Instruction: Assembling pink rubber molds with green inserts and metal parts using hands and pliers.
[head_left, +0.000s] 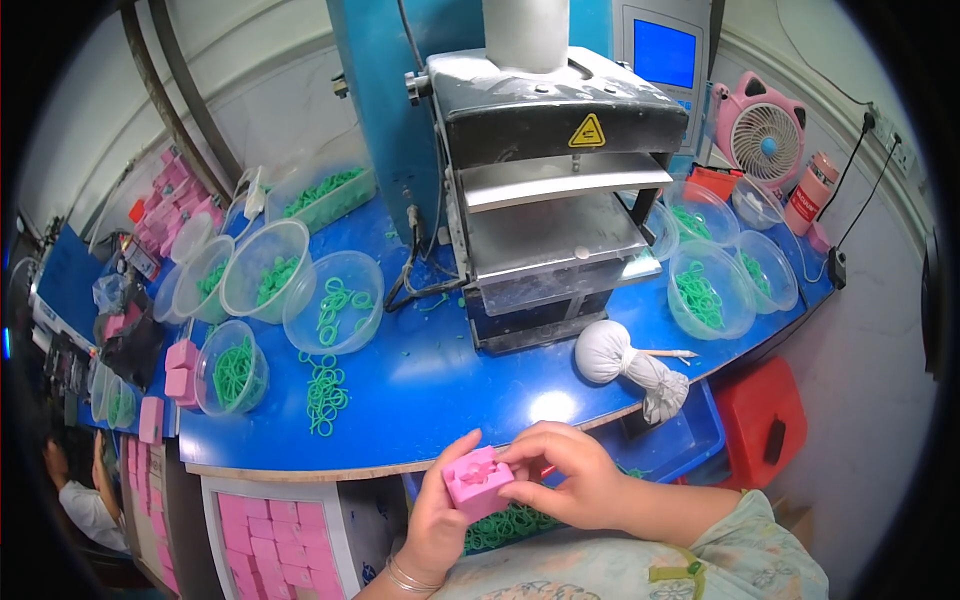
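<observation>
Over the table's front edge, a small pink rubber-like block (474,490) with a hollow in its top rests in my left hand (436,522). The left thumb presses along its side and the palm lies beneath. My right hand (572,476) pinches the block's right edge between thumb and bent fingers; anything small under those fingertips is hidden. Below both hands, many green rings (512,527) lie loose. A white cloth pouch (603,352), tied at the neck, sits on the blue table (450,425) ahead to the right.
A press machine (555,215) with a gap between its plates stands ahead. Clear tubs (333,303) of green pieces flank it. Pink blocks (181,385) stand at the left; more fill a box (275,545) below. A red stool (762,420) and another person (88,510) are also there.
</observation>
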